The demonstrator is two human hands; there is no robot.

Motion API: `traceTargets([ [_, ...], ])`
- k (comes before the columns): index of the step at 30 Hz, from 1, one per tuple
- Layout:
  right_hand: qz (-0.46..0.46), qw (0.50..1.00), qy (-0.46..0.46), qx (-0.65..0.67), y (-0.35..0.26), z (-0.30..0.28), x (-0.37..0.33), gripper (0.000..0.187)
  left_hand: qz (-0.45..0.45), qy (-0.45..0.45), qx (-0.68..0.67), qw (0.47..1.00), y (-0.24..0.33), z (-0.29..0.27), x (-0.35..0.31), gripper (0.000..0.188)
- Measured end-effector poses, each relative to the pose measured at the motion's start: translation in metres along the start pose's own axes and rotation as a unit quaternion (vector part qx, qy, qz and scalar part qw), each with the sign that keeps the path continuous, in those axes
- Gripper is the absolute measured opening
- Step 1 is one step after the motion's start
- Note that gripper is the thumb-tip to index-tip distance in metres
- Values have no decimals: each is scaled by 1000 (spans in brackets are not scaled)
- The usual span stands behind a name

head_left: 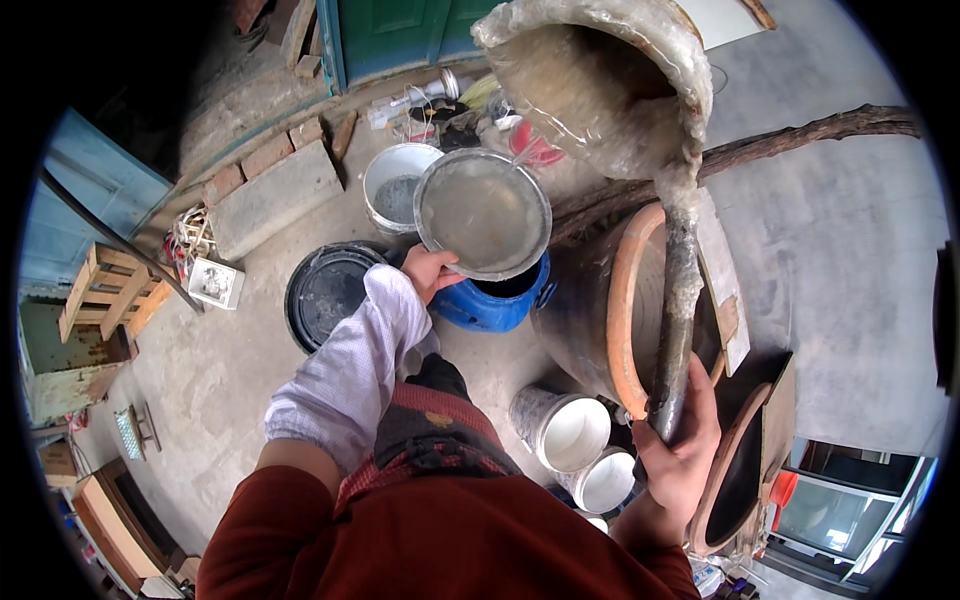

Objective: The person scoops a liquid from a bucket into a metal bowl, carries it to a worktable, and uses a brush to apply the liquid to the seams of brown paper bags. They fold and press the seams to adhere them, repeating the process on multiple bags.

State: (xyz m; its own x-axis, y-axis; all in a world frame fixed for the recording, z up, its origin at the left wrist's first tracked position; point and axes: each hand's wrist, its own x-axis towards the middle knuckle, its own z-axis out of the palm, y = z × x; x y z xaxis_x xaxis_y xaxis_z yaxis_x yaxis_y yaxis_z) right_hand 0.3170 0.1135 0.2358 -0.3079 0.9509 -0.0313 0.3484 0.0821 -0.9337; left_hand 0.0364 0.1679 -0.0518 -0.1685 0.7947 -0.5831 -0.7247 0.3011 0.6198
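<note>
Markings too small to read fleck the side of a cylindrical white plastic bucket point(528, 413) on the near right in the head view. Farther off, the person's left hand point(432, 273) pinches a shallow, round grey pan-like disc point(484, 214) by its near edge, thumb on top, fingers beneath. Its smooth, cloudy face turns toward the camera, and its raised rim hides part of the mouth of a rounded, glossy blue plastic barrel point(485, 313). The right hand point(682, 450) is closed around the near end of a long-handled dipper point(600, 110) with a lumpy, translucent, yellowish-white coating. The dark, cylindrical handle forms its long axis, running from near to far; the bulky bowl juts left at the far end, its hollow mouth partly visible. Between the hands stands a big brown earthenware jar point(622, 320) with a thick orange rim. A ridged, round black lid point(322, 298) lies on the concrete floor point(230, 400), just left of the barrel.
</note>
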Motion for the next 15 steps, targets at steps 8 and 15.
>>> traceTargets([
  [8, -12, 999, 33, -5, -12, 3, 0, 75, 10, 4, 0, 1000, 10, 4, -8, 34],
  [15, -37, 998, 43, -12, -18, 7, 3, 74, 19, -5, -6, 1000, 11, 0, -6, 35],
])
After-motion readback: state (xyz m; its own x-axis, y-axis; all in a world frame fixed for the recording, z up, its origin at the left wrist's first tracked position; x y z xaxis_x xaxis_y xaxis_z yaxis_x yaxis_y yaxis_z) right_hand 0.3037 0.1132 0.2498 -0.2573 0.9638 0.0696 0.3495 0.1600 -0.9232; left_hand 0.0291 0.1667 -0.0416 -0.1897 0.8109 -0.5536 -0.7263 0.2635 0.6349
